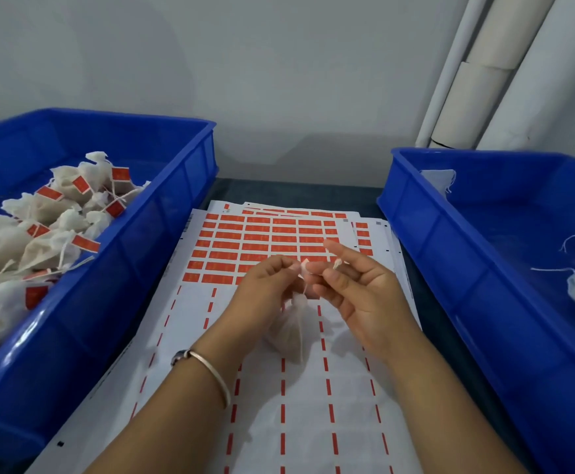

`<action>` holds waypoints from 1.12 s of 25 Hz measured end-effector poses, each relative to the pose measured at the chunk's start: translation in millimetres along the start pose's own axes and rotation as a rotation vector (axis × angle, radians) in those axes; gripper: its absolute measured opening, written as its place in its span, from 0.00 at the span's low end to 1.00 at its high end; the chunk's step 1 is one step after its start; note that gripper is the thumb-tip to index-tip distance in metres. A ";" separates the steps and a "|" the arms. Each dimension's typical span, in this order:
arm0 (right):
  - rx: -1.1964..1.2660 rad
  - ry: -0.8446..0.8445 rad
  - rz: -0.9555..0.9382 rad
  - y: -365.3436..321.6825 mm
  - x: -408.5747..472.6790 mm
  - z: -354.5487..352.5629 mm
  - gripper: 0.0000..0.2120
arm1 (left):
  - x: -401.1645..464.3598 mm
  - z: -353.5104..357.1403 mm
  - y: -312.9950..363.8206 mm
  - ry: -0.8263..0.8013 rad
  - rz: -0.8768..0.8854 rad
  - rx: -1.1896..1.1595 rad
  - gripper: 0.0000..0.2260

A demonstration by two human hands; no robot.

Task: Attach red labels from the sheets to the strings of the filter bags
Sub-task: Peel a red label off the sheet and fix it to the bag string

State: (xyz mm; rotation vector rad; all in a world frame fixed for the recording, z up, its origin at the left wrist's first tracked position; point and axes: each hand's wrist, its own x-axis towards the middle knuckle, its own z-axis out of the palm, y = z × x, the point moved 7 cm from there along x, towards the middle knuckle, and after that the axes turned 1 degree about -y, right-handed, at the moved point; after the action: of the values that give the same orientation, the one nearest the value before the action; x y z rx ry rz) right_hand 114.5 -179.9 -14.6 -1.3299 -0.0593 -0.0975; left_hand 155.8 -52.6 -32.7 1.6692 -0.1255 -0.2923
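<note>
Both hands pinch one filter bag's (288, 331) string above the label sheet (272, 388): left hand (268, 289) and right hand (354, 289) fingertips meeting, bag dangling below.

Hands (269, 285) (351, 285) seemingly pinching bag string (302, 268)

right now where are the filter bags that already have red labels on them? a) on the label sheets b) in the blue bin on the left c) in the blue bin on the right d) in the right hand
b: the labelled bags are piled in the left blue bin; those in the right blue bin show bare strings.
</note>
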 end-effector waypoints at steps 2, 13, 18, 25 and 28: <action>-0.089 0.078 -0.030 -2.1 -1.0 -6.7 0.11 | -3.9 6.3 -1.2 -0.045 -0.036 0.010 0.10; -0.291 0.291 -0.053 2.0 1.8 -25.8 0.08 | -7.3 8.0 -10.4 -0.051 -0.257 -0.060 0.10; -0.294 0.295 -0.053 4.2 1.2 -28.7 0.09 | -7.9 8.3 -12.5 -0.044 -0.275 -0.125 0.06; -0.322 0.334 -0.048 8.3 3.4 -34.7 0.03 | -7.7 10.6 -12.8 -0.127 -0.227 -0.117 0.09; -0.313 0.345 -0.055 10.8 4.7 -36.9 0.04 | -9.2 11.6 -10.5 -0.158 -0.209 -0.147 0.09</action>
State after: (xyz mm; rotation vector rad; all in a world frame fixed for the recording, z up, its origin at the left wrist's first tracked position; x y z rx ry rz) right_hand 119.8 -213.4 -33.3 -1.6062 0.2202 -0.3939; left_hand 142.9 -60.1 -43.1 1.5142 -0.0467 -0.5786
